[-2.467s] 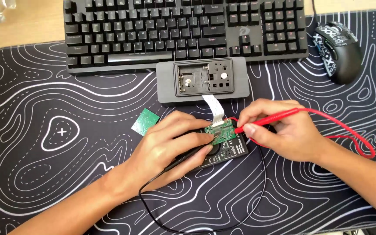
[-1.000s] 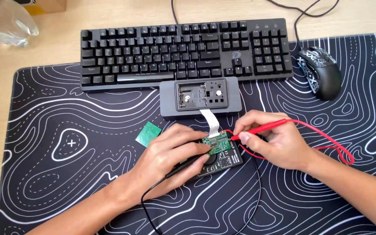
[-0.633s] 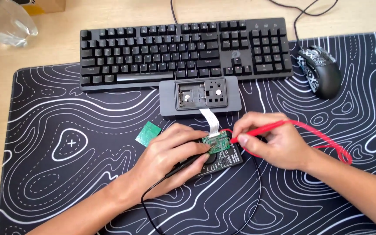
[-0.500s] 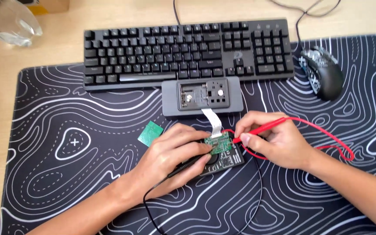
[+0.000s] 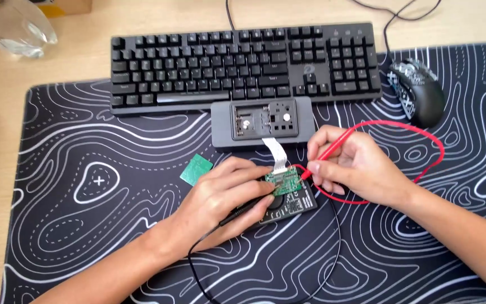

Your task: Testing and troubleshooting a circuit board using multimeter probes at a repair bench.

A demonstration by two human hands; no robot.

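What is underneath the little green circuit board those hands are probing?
The green circuit board lies on a black meter. Only the meter's lower right part shows; the left hand and the board cover the rest.

We cannot see the black probe's tip under our left hand (image 5: 226, 194); the glass (image 5: 12, 25) is cut off.

Light wooden desk (image 5: 142, 17) carrying black desk mat with white contour lines (image 5: 85, 225); on mat: black keyboard (image 5: 243, 62), black mouse (image 5: 420, 93), grey opened device (image 5: 262, 121), small green board (image 5: 196, 169), dark flat module (image 5: 291, 200); clear glass (image 5: 12, 25) on bare wood
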